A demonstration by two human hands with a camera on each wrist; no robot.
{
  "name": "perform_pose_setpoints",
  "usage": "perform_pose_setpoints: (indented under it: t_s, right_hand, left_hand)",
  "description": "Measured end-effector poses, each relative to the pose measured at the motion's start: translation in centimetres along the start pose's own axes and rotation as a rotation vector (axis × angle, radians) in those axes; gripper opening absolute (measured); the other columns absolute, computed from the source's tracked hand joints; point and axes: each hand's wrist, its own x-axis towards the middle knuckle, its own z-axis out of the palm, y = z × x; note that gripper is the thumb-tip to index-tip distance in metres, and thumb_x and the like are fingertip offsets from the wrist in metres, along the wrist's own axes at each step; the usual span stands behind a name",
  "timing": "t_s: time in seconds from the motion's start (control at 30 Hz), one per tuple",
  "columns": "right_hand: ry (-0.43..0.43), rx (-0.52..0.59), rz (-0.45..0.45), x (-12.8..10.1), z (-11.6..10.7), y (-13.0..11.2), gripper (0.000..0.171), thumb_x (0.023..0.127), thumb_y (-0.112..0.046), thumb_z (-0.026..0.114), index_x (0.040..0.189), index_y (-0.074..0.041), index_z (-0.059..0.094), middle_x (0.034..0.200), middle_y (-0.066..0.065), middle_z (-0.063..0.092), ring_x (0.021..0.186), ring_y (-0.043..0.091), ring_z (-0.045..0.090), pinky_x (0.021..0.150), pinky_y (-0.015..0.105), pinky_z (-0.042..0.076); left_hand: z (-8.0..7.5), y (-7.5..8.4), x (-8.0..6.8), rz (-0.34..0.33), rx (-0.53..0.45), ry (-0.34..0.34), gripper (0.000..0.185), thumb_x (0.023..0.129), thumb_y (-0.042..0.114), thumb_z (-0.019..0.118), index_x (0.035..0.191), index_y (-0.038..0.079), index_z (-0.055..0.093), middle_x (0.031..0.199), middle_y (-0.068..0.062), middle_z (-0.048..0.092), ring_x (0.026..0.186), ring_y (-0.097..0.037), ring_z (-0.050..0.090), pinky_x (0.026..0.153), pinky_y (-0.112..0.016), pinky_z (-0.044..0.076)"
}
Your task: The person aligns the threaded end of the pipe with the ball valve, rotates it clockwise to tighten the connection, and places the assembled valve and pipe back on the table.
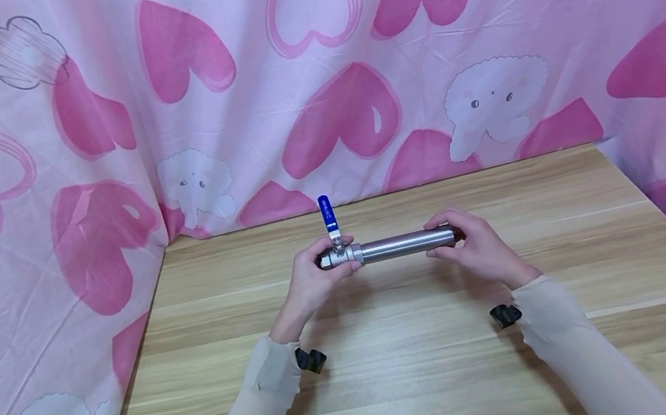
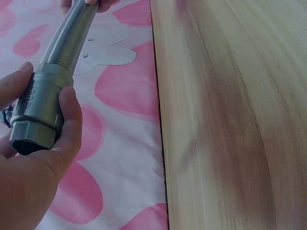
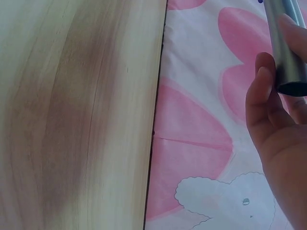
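Note:
A ball valve with a blue lever handle is joined to a straight steel pipe, and both hands hold the piece level above the table. Fingers and thumb of my left hand grip the valve body from both sides; the handle points away toward the back. In the left wrist view, the hexagonal end of the valve faces the palm. My right hand grips the pipe's far right end. The right wrist view shows the open pipe end between thumb and fingers.
A wood-grain table lies beneath the hands. Pink curtain with hearts and cartoon animals hangs behind its back edge and along both sides. Black wrist mounts sit at both sleeve cuffs.

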Motion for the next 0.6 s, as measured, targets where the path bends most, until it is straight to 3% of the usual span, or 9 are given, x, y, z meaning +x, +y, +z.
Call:
perform_pose_setpoints:
  t_s: [0.23,0.6]
  right_hand:
    - [0.01,-0.012,-0.013,-0.04,-0.01,-0.04,0.037,0.08,-0.014,0.079,0.113,-0.016,0.063,0.106,-0.001,0.064,0.086,0.013,0.054,0.071,0.021,0.045]
    - [-0.029,-0.006,0.048,-0.05,-0.07,0.15,0.035,0.086,-0.026,0.073,0.118,-0.021,0.06,0.107,0.001,0.064,0.09,0.016,0.054,0.074,0.023,0.045]
  left_hand:
    - [-0.02,-0.06,0.01,-0.007,-0.006,0.008,0.039,0.077,0.015,0.081,0.114,0.019,0.069,0.112,-0.003,0.068,0.094,-0.017,0.061,0.079,-0.028,0.053]
    - [-0.13,0.23,-0.14,-0.026,-0.025,0.008,0.043,0.076,0.015,0.082,0.117,0.018,0.068,0.114,-0.005,0.068,0.094,-0.018,0.06,0.079,-0.028,0.054]
